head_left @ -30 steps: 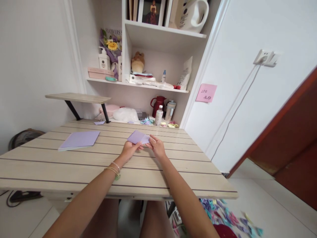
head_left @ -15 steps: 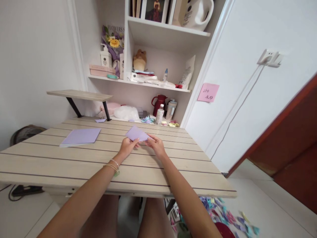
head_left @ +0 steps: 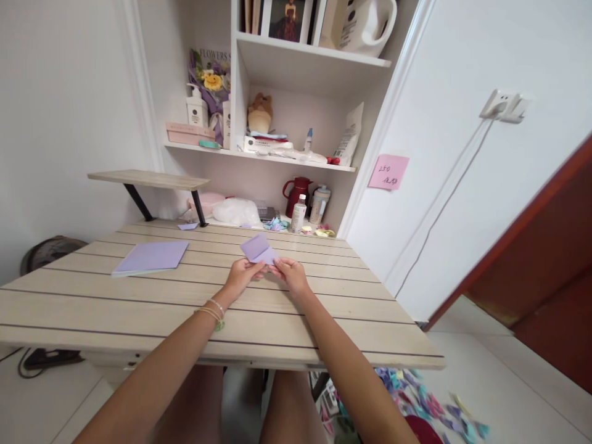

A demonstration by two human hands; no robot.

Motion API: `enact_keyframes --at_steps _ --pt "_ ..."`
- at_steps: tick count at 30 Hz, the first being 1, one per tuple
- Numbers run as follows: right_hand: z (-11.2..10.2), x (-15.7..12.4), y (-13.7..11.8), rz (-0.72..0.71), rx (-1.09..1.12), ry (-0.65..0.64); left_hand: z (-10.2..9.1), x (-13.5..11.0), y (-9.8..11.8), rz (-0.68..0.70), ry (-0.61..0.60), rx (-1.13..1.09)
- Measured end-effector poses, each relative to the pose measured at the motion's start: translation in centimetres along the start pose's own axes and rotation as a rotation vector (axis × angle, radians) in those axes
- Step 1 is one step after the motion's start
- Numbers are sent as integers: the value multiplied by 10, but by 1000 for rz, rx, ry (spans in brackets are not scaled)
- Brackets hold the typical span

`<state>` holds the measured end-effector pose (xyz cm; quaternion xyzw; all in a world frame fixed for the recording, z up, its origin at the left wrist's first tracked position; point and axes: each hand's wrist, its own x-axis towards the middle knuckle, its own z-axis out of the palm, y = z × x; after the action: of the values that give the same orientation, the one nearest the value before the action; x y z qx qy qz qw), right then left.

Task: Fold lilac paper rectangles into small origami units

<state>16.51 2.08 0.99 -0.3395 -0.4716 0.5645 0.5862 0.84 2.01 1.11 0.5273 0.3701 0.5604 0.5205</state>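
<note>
A small piece of purple paper (head_left: 257, 246) with a fold across it is held above the middle of the table. My left hand (head_left: 243, 275) pinches its lower left edge between thumb and fingers. On the other side, my right hand (head_left: 290, 274) grips the paper's lower right corner. Some of the fingertips are hidden behind the paper. To the left, a stack of purple paper sheets (head_left: 152, 256) lies flat on the slatted wooden table (head_left: 139, 314). A smaller purple paper piece (head_left: 187, 226) rests by the leg of the raised shelf.
A small raised shelf (head_left: 148, 179) stands at the table's back left. Along the back are a clear bottle (head_left: 298, 214), a dark red jug (head_left: 296, 194), a tumbler (head_left: 319, 205) and a white plastic bag (head_left: 237, 211). Many coloured paper pieces (head_left: 416, 398) lie on the floor at right.
The purple paper has gone from a flatter, pointed shape to one with its upper left part standing up along a crease. Both hands stay on it, nearly in place.
</note>
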Motion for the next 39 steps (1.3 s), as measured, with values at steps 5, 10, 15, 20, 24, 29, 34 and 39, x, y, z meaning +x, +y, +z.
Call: enact_keyframes --at_steps 5,10,15,20,24,29,34,39 --pt "0 -3 -5 -65 -247 -58 0 0 -1 -11 -32 18" --pt "-3 0 -2 -191 -405 -3 2 -1 -2 -24 -95 91" --pt "-6 3 3 -63 -310 0 4 -1 0 13 -107 108" --pt "-5 1 -4 -226 -420 173 2 -1 0 34 -102 187" --pt "-7 -2 -12 -385 -551 246 1 -2 -1 15 -70 182" --pt "-11 -2 -14 -353 -449 87 4 -4 3 10 -87 -115" --pt "-11 -2 -17 -378 -428 -86 5 -4 6 59 -66 -166" --pt "-16 0 -17 -331 -529 -192 1 -4 5 118 -65 10"
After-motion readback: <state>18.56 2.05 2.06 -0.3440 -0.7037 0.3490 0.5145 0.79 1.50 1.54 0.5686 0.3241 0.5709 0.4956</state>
